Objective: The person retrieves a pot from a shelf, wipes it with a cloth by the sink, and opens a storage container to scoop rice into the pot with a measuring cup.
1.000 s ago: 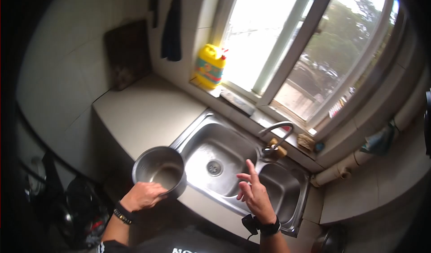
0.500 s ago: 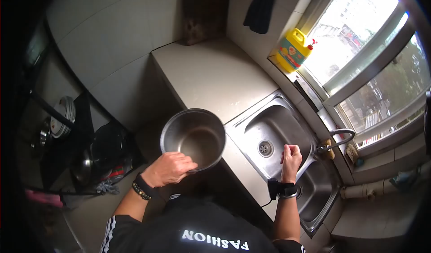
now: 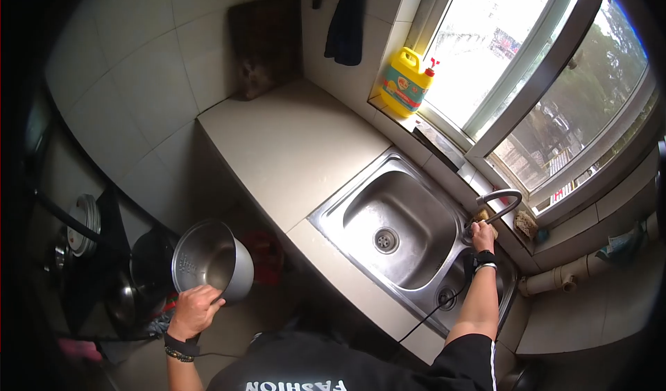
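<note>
My left hand (image 3: 195, 310) is closed on the rim of a metal inner pot (image 3: 239, 269), which looks like a rice cooker's. The pot is tilted, its mouth facing up and left, with faint level marks on the inner wall. At the far side of the sink, my right hand (image 3: 483, 235) is closed around the base of the faucet (image 3: 501, 194); its fingertips are partly hidden. A yellowish sponge (image 3: 481, 215) lies right behind that hand. Below it is the double-bowl steel sink (image 3: 361, 183).
On the window ledge stands a yellow detergent jug (image 3: 406, 86). A dark board (image 3: 266, 40) leans at the back of the counter (image 3: 291, 141). Stacked plates (image 3: 86, 224) sit on the left, and a red object (image 3: 267, 256) lies behind the pot. A brown scrubber (image 3: 525, 224) is beside the faucet.
My left hand has carried the pot left, away from the counter edge, and tilted it. My right hand has moved from above the sink to the faucet. The view has shifted right.
</note>
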A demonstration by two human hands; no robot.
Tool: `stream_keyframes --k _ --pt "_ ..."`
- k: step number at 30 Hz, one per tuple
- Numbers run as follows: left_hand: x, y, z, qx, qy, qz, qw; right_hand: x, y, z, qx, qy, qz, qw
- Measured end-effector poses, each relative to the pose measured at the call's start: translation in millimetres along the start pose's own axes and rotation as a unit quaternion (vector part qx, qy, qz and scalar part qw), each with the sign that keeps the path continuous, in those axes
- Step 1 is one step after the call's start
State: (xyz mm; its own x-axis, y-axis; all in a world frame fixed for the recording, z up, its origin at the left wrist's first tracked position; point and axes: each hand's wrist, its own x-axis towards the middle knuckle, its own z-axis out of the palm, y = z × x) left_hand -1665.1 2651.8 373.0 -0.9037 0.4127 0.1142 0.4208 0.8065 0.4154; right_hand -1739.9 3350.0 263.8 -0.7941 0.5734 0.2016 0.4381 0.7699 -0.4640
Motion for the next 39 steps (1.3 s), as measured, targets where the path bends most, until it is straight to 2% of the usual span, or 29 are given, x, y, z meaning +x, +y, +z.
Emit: stream_keyframes --k 2,3,6,16,17,18,20,22,23,26,27,30,31,35,39 --pt "-0.2 2.1 1.0 -0.003 0.006 -0.015 1.0 4.1 -16.9 -9.8 -0.061 -0.052 -0.015 0.997" --pt "0.5 4.1 1.1 -0.005 0.007 -0.021 1.0 9.0 -14.6 -8.0 -0.038 -0.054 -0.018 0.998" --pt "6.6 13.4 -2.0 0.013 -0.004 -0.034 0.999 18.4 -10.0 1.0 -0.067 -0.011 -0.073 0.995" --pt "17.8 29.0 6.2 0.003 0.0 -0.043 0.999 25.8 -16.3 18.7 -0.03 0.03 -0.034 0.999" --pt "19.3 29.4 8.3 -0.004 0.007 -0.038 0.999 25.1 -8.5 29.3 0.044 0.008 -0.007 0.999" --pt "21.1 29.9 10.1 -0.013 0.014 -0.034 0.999 14.2 -29.3 21.2 0.235 -0.098 0.081 0.964" --pt "23.8 29.0 11.9 -0.001 0.002 -0.037 0.999 -12.6 -63.2 10.8 0.436 -0.176 0.118 0.875" --pt "26.8 29.9 13.5 0.0 -0.004 -0.032 0.999 -27.0 -80.4 10.0 0.51 -0.178 0.116 0.834" --pt "29.5 30.7 13.9 -0.004 -0.004 -0.024 1.0 -30.7 -88.4 8.2 0.517 -0.17 0.117 0.831" --pt "34.8 32.2 17.9 -0.015 0.007 -0.003 1.0 -26.7 -77.4 17.8 0.493 -0.141 0.096 0.853" --pt "36.6 32.3 19.5 -0.019 0.012 0.004 1.0 -25.0 -78.8 15.7 0.445 -0.125 0.091 0.882" --pt "39.3 34.1 18.6 -0.021 0.003 0.006 1.0 -18.0 -72.0 19.3 0.482 -0.105 0.071 0.867" --pt "39.0 34.3 17.8 -0.019 -0.003 0.002 1.0 -19.3 -75.4 16.6 0.487 -0.11 0.103 0.86" --pt "37.0 29.4 19.2 -0.011 -0.007 0.001 1.0 -26.4 -93.1 3.6 0.409 -0.11 0.069 0.903" --pt "34.7 23.3 20.1 -0.013 -0.015 -0.002 1.0 -24.0 -82.3 14.2 0.38 -0.085 0.029 0.921"
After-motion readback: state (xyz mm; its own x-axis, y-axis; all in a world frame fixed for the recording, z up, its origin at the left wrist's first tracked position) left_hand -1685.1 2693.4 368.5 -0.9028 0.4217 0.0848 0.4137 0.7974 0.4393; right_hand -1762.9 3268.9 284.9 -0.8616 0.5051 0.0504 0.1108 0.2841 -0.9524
